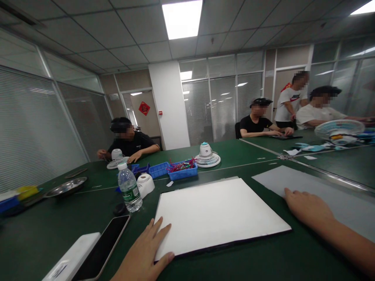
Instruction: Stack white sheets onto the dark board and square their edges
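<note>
A large white sheet (216, 214) with a dark edge beneath it lies flat on the green table, in front of me. My left hand (149, 249) rests with spread fingers on its lower left corner. To the right is a grey sheet (331, 195). My right hand (307, 207) lies palm down at that sheet's left edge, fingers extended and nothing visible in them.
Left of the white sheet are a water bottle (129, 189), a black phone (102, 249), a white box (73, 257) and a white fan part (145, 185). Beyond stand a blue tray (183, 174) of wires and a small fan (207, 156). Several people are farther back.
</note>
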A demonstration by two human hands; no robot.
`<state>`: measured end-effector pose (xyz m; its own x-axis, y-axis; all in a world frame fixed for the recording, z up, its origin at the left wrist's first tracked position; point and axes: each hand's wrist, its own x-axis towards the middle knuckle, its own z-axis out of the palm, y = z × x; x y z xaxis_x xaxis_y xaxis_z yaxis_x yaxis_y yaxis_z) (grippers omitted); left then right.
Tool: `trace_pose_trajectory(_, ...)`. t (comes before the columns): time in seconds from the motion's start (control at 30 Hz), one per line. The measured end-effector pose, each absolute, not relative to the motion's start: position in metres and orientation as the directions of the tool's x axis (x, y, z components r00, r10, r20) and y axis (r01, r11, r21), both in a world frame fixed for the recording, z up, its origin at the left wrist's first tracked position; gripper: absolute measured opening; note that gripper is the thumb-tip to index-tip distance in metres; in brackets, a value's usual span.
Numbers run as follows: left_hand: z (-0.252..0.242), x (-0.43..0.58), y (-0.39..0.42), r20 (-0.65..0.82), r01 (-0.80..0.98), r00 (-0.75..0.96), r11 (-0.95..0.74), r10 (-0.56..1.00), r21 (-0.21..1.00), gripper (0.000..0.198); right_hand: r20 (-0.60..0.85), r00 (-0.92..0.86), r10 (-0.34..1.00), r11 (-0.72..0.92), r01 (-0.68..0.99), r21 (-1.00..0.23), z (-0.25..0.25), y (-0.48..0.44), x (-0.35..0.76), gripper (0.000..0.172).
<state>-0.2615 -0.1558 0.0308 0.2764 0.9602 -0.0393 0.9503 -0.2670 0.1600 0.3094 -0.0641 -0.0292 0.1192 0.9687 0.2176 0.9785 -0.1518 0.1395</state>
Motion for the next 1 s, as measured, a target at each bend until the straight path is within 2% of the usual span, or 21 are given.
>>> trace_pose_trajectory(0.17,0.026,-0.263,-0.154,-0.007,0.947,0.28,-0.275,0.96,0.166,0.071,0.275,0.054,0.96,-0.108,0.977,0.186,-0.026,-0.065,0.3,0.05)
trace_pose_trajectory(0.33,0.025,-0.263,-0.153,0.033,0.942,0.289,-0.29,0.957,0.17,0.07,0.346,0.051,0.937,-0.116,0.978,0.171,-0.008,-0.073,0.293,0.056)
trace_pose_trajectory(0.4,0.026,-0.262,-0.153,0.027,0.944,0.284,-0.284,0.958,0.169,0.07,0.423,0.03,0.906,-0.101,0.984,0.146,0.001,-0.078,0.288,0.057)
trace_pose_trajectory(0.47,0.027,-0.262,-0.154,0.015,0.947,0.278,-0.277,0.96,0.162,0.071,0.523,-0.058,0.85,0.003,0.994,0.105,0.007,-0.083,0.277,0.056)
trace_pose_trajectory(0.53,0.027,-0.262,-0.154,0.004,0.948,0.278,-0.275,0.961,0.16,0.072,0.568,-0.18,0.803,0.182,0.982,0.054,0.006,-0.089,0.259,0.054)
trace_pose_trajectory(0.67,0.028,-0.261,-0.155,0.001,0.95,0.275,-0.272,0.961,0.155,0.071,0.396,-0.437,0.808,0.519,0.845,-0.126,-0.002,-0.108,0.206,0.05)
trace_pose_trajectory(0.77,0.028,-0.26,-0.154,-0.02,0.953,0.268,-0.262,0.963,0.15,0.071,0.237,-0.595,0.768,0.64,0.723,-0.261,-0.001,-0.12,0.174,0.045)
trace_pose_trajectory(0.87,0.027,-0.262,-0.152,-0.027,0.953,0.267,-0.26,0.963,0.154,0.073,0.206,-0.561,0.802,0.597,0.753,-0.277,0.001,-0.117,0.176,0.047)
trace_pose_trajectory(0.93,0.025,-0.263,-0.15,-0.017,0.951,0.272,-0.266,0.962,0.157,0.074,0.256,-0.397,0.881,0.453,0.863,-0.223,0.0,-0.105,0.197,0.052)
trace_pose_trajectory(1.0,0.024,-0.264,-0.149,-0.014,0.951,0.274,-0.268,0.962,0.156,0.073,0.306,-0.183,0.934,0.24,0.958,-0.159,-0.003,-0.089,0.228,0.059)
